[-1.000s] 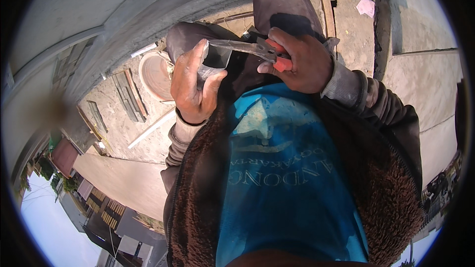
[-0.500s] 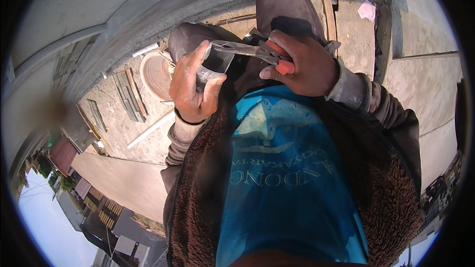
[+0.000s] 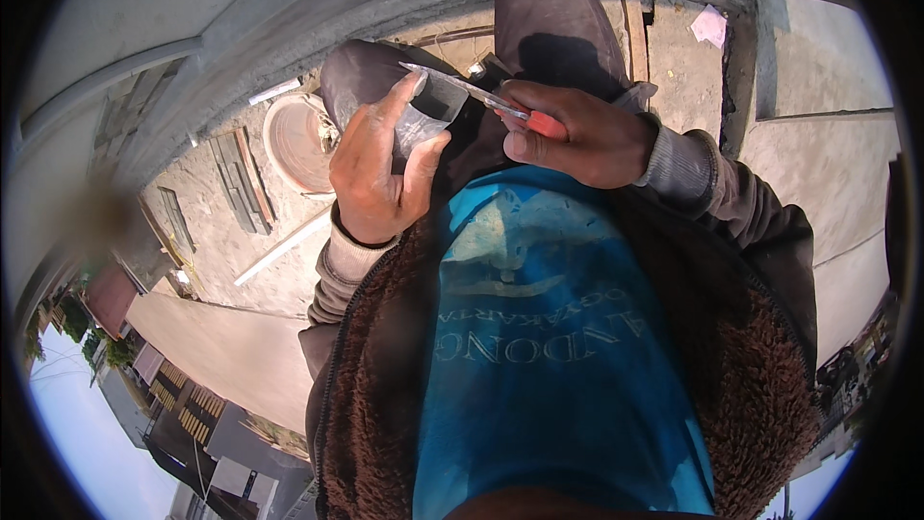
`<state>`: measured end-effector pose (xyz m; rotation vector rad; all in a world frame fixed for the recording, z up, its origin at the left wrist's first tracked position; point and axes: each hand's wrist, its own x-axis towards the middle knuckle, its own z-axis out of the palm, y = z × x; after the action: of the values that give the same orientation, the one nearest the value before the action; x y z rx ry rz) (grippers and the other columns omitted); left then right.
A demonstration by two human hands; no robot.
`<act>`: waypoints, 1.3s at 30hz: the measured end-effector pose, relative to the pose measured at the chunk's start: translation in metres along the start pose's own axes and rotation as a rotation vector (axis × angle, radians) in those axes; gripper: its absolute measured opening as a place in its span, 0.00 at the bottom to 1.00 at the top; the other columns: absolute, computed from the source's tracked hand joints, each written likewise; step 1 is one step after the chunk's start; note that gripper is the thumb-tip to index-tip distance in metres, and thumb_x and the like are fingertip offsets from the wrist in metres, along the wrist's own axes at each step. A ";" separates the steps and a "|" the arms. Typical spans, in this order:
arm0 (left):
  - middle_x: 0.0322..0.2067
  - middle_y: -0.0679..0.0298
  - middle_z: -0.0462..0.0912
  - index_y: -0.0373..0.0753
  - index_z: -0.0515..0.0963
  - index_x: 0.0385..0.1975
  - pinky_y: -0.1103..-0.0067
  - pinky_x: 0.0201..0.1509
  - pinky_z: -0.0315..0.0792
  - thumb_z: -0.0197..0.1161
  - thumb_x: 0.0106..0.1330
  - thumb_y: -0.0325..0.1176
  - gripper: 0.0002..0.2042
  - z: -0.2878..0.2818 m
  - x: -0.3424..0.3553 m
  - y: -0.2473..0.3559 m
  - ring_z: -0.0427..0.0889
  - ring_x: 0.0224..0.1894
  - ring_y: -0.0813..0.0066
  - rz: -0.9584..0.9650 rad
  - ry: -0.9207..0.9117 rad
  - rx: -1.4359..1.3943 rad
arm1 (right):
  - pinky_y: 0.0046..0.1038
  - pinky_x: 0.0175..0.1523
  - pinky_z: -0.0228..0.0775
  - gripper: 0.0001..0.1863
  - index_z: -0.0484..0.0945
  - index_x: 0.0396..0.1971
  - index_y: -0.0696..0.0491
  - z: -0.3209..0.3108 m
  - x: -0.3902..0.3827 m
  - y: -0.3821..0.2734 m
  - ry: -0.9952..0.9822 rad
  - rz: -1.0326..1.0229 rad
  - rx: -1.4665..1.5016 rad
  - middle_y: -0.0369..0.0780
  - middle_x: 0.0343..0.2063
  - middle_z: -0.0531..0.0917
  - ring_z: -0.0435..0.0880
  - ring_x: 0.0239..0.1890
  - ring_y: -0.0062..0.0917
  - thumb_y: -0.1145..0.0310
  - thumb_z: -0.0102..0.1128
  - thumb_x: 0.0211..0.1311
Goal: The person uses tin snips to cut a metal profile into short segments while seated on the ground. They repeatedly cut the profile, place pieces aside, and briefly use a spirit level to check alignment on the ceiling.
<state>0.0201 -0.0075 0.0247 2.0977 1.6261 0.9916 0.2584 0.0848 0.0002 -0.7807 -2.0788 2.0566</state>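
Note:
I grip a grey, hollow, square-edged piece [image 3: 421,125] in my left hand [image 3: 380,173], fingers and thumb wrapped round its sides, its open end facing up. My right hand [image 3: 597,140] is closed on a red-handled cutting tool [image 3: 545,124], perhaps snips. The tool's long metal blade lies across the piece's upper right rim, its tip above the top of my left fingers. I cannot make out whether the blade touches the rim. Both hands are over my lap, between my raised knees [image 3: 549,10].
A round pale tub [image 3: 300,156] stands left of my knees. Wooden strips [image 3: 243,183] and a long white strip [image 3: 279,247] lie on the concrete floor at left. A pink scrap [image 3: 709,25] lies at upper right. A curved concrete edge runs beyond my knees.
The tool has turned, its tip rising up and left, and its jaws now look closer together. My left hand and the piece have shifted slightly.

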 end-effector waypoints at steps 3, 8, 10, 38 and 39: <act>0.48 0.44 0.84 0.25 0.76 0.56 0.71 0.45 0.77 0.72 0.62 0.29 0.25 -0.003 0.002 0.003 0.84 0.39 0.55 -0.016 -0.004 0.021 | 0.38 0.50 0.71 0.31 0.77 0.47 0.57 -0.001 0.002 -0.002 -0.018 0.010 0.037 0.47 0.35 0.79 0.81 0.43 0.39 0.39 0.53 0.72; 0.41 0.46 0.84 0.25 0.76 0.57 0.73 0.43 0.76 0.71 0.63 0.28 0.24 -0.007 0.000 0.007 0.83 0.36 0.58 -0.079 -0.011 -0.044 | 0.38 0.45 0.71 0.30 0.76 0.39 0.57 0.002 0.003 -0.001 0.038 -0.025 -0.036 0.47 0.31 0.78 0.81 0.37 0.40 0.39 0.55 0.71; 0.38 0.48 0.83 0.26 0.76 0.58 0.73 0.41 0.75 0.70 0.63 0.28 0.24 -0.011 0.000 0.008 0.82 0.35 0.60 -0.132 -0.045 -0.066 | 0.39 0.43 0.71 0.30 0.75 0.36 0.57 0.002 0.003 -0.001 0.070 -0.034 -0.082 0.47 0.29 0.77 0.81 0.35 0.41 0.39 0.55 0.70; 0.34 0.58 0.84 0.30 0.76 0.51 0.78 0.40 0.72 0.45 0.79 0.55 0.29 -0.022 0.012 0.008 0.81 0.34 0.72 -0.416 -0.297 -0.254 | 0.37 0.41 0.74 0.28 0.74 0.45 0.58 0.002 0.000 0.018 0.310 -0.023 -0.294 0.44 0.31 0.79 0.81 0.33 0.36 0.44 0.62 0.68; 0.33 0.59 0.84 0.30 0.76 0.50 0.78 0.39 0.71 0.44 0.79 0.55 0.29 -0.021 0.011 0.006 0.80 0.33 0.73 -0.405 -0.296 -0.251 | 0.36 0.41 0.74 0.28 0.73 0.48 0.59 0.000 0.003 0.021 0.163 0.068 -0.147 0.43 0.33 0.77 0.80 0.34 0.34 0.45 0.58 0.72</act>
<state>0.0115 -0.0030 0.0474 1.5791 1.5905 0.6740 0.2620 0.0849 -0.0210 -1.0179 -2.1576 1.8187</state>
